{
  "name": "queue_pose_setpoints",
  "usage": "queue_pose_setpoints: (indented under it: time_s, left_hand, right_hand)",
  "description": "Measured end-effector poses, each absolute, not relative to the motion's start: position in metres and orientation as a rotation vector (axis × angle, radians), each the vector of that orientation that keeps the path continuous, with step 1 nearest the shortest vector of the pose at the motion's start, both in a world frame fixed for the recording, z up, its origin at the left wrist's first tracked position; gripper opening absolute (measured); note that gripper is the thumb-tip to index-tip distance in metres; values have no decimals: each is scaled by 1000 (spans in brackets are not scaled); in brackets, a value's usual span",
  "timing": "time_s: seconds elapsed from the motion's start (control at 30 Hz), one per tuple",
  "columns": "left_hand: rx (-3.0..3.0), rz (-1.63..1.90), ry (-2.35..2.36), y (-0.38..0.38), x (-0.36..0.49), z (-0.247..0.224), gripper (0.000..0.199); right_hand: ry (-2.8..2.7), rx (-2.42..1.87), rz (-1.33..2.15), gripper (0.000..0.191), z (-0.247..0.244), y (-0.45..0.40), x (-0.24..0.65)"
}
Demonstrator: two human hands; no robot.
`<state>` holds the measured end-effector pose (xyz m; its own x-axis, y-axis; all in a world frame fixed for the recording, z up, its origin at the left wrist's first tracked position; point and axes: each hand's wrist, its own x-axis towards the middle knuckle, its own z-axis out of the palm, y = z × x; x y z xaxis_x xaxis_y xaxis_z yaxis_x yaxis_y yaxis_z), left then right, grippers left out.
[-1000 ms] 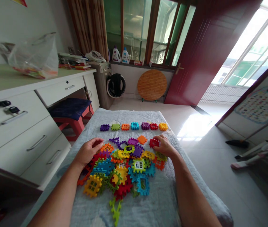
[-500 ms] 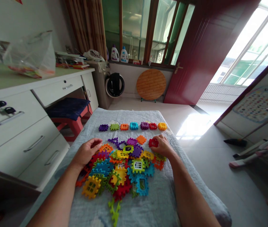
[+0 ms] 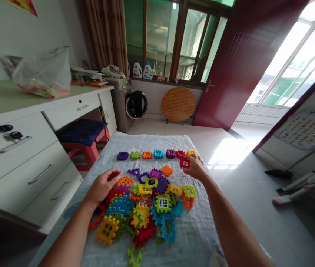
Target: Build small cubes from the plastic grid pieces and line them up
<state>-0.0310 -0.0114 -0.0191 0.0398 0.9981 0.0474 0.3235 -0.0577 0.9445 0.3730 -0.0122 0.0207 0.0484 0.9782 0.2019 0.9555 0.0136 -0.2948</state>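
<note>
My right hand [image 3: 195,167] pinches a red plastic building piece [image 3: 185,163] with a window grid and notched edges. The piece is raised just in front of the row's right end, close to a red piece [image 3: 180,154] and a yellow piece [image 3: 191,152]. At the left edge of the mixed pile of interlocking pieces [image 3: 143,189], my left hand [image 3: 105,185] rests with loosely curved fingers, thumb apart, and nothing visible in it. Nearest to its fingertips is an orange window piece [image 3: 125,181]. A green window piece [image 3: 190,191] lies at the pile's right edge.
Across the cloth-covered table [image 3: 152,141] runs a row of coloured pieces, including a purple one [image 3: 122,155] and a blue one [image 3: 158,154]. To the left are a stool [image 3: 83,133] and a desk [image 3: 90,107]. A washing machine [image 3: 122,104] stands beyond.
My right hand has lifted the red piece away from the pile and carried it toward the row's right end. My left hand stays nearly in place. The camera view has tilted slightly.
</note>
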Motion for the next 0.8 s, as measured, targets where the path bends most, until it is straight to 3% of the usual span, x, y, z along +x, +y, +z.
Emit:
queue_pose_setpoints:
  time_s: [0.2, 0.63, 0.8]
  left_hand:
    - [1505, 1023, 1431, -11, -31, -19, 47]
    - [1482, 1021, 1465, -15, -24, -4, 50]
    - [1450, 1013, 1443, -15, -26, -9, 51]
  right_hand:
    - [-1979, -1988, 22, 49, 39, 47, 392]
    - [-2159, -2151, 59, 50, 20, 90, 392]
    - [-2121, -2152, 28, 65, 25, 84, 387]
